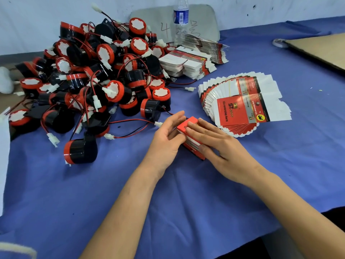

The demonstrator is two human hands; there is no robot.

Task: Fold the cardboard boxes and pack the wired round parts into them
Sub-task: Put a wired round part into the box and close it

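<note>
Left hand [166, 139]: palm turned inward against the left side of the small red printed cardboard box [190, 120]; its fingers [176, 117] are nearly straight and close together, reaching along the box's far end, and the thumb lies against its near part.
Right hand [220, 146]: lies flat over the box top, fingers [197, 128] straight, side by side, pressing down; the thumb runs along the box's near right side.
Box: folded into a block, glossy red card with a white band, resting on the worktop's middle between both hands.
Wired round parts [104, 71]: a loose heap towards the far left corner, short black plastic cylinders with red rims and white faces, trailing thin red and black wires with white plugs.
Single round part [80, 151]: on its side, apart from the heap, nearer the left edge.
Fanned flat box blanks [242, 109]: red and white glossy card, spread just right of the hands.
Stacked blanks [186, 64]: squared piles near the far edge.
Blue cloth [186, 202]: soft, slightly wrinkled, covering the worktop.
Clear plastic bottle [180, 17]: upright at the far edge.
Brown corrugated sheet [321, 49]: flat at the far right corner.
</note>
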